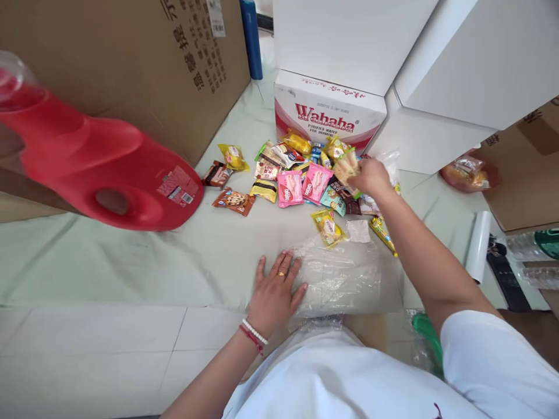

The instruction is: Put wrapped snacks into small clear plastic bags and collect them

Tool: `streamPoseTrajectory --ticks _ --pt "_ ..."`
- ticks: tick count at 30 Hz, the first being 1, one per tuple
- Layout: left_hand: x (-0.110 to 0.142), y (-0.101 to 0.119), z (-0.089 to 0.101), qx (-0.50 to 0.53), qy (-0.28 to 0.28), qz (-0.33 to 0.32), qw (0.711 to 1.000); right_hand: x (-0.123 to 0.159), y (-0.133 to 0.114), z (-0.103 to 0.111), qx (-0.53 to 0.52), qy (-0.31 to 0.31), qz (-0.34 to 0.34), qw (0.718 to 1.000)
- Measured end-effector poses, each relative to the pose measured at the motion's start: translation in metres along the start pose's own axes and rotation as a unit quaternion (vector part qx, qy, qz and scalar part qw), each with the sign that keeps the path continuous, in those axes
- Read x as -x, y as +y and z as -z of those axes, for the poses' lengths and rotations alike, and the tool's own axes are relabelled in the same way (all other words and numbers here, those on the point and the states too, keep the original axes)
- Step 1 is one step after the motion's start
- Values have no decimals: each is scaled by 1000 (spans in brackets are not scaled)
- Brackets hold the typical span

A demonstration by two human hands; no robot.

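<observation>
My left hand (pixel 274 294) lies flat with fingers spread at the left edge of a clear plastic bag (pixel 343 273) on the cloth-covered table. Farther up, my right hand (pixel 373 177) pinches a tan and green snack packet (pixel 346 169) over a pile of wrapped snacks. Two pink packets (pixel 290 188), a teal packet (pixel 333 201) and a dark brown packet (pixel 348 199) are in that pile. Nearer me, a yellow snack packet (pixel 328 228) rests by the bag's top edge. A brown cookie packet (pixel 234 201) and another yellow packet (pixel 233 157) sit at the pile's left.
Behind the snacks stands a white and red Wahaha carton (pixel 327 116). A large red detergent bottle (pixel 131 174) is at the left before a brown cardboard box (pixel 131 64). White boxes (pixel 476 64) rise at the back right; a white roll (pixel 478 247) lies at the right.
</observation>
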State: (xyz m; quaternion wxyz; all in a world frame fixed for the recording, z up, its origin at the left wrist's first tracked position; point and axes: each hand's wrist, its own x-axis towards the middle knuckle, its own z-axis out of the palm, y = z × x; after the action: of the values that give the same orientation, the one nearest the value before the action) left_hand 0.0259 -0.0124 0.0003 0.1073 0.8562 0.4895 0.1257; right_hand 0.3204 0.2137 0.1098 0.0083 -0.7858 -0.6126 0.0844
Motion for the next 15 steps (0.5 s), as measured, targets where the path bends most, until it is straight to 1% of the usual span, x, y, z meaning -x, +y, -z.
streamPoseTrajectory --ticks 2,3,5,7,8,9,10,11,12,13,15 --pt "1 0 -1 9 1 3 1000 8 7 10 65 16 34 997" --pt "1 0 -1 13 1 6 1000 11 9 10 95 17 48 994" --pt "1 0 -2 17 -1 12 1000 15 12 3 135 1 62 989" --pt "2 0 -2 14 -6 19 1000 23 14 -8 133 -15 56 989" --pt "2 0 -1 10 -8 22 1000 31 16 -12 118 -7 49 992" --pt "2 1 -1 6 -11 24 1000 42 17 -15 96 16 45 994" --pt "3 1 -1 3 -14 24 1000 56 19 -17 70 47 52 995" --pt "3 2 -1 1 -17 23 1000 74 20 -18 43 76 73 994" --pt "4 2 -1 0 -20 22 1000 96 21 -20 16 93 109 990" --pt "5 3 -2 0 -21 21 1000 119 21 -22 -9 92 158 983" --pt "8 4 -3 -3 -22 21 1000 168 18 -34 -35 41 262 963"
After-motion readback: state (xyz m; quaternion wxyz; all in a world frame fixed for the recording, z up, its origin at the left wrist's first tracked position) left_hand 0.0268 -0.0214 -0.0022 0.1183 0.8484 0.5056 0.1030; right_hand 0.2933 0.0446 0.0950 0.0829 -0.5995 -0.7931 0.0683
